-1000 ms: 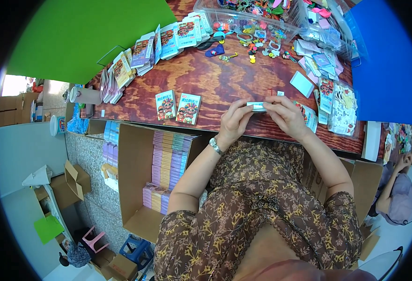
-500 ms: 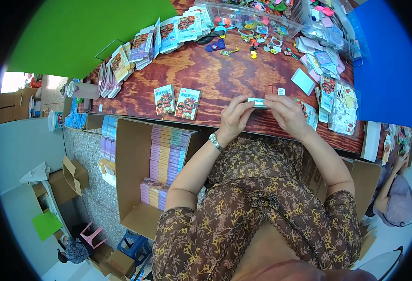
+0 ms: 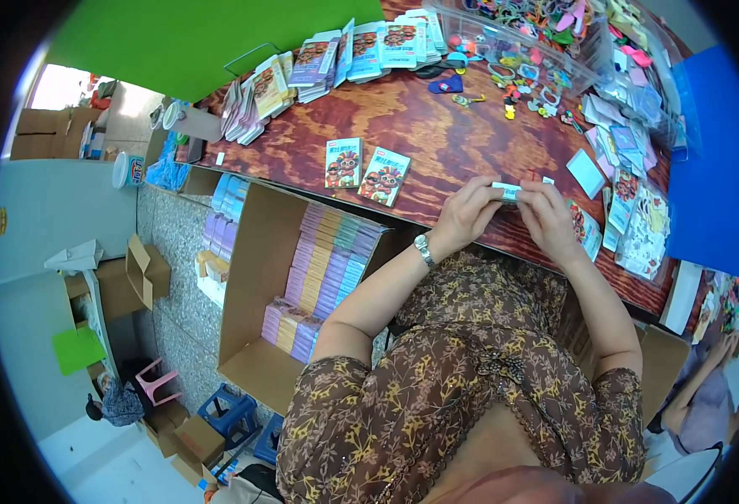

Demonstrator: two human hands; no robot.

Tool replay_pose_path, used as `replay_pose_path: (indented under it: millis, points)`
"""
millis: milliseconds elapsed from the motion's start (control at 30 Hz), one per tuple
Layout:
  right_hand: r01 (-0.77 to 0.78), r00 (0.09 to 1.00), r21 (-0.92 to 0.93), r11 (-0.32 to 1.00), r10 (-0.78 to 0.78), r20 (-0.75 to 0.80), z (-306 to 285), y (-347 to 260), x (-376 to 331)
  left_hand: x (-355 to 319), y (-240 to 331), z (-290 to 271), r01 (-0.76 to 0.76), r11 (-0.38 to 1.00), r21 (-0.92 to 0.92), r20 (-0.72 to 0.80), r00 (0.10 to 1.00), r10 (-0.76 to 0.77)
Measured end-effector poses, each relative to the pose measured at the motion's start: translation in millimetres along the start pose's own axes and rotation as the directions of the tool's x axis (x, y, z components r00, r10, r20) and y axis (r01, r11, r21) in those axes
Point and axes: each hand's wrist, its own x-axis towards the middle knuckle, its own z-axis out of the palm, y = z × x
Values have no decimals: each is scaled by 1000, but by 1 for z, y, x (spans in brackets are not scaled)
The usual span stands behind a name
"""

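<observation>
Two ends of a small white pack are being pinched, left hand holding one, right hand holding the other, near the front edge of the wooden table, two picture packs lying to the left

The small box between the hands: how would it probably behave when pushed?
The small box seems light: the left hand and right hand just pinch its sides. Its straight edges suggest it is fairly stiff and unlikely to roll.
</observation>
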Motion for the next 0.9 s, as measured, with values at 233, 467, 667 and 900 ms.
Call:
replay_pose_path:
  millis: [233, 467, 667, 900]
  points:
    - [-216, 974, 181, 959, 199, 110, 16, -1, 27, 7, 4, -24, 158, 984, 81, 5, 987, -159]
    - [-459, 886, 336, 822, 396, 242, 83, -10, 52, -8, -34, -79, 365, 902, 232, -80, 931, -356]
    - [-249, 961, 249, 936, 208, 180, 71, -12, 55, 7, -1, -77, 101, 879, 467, -89, 994, -67]
    - [-173, 784, -388, 905, 365, 502, -76, 19, -4, -7, -14, -44, -106, 821, 562, 253, 966, -49]
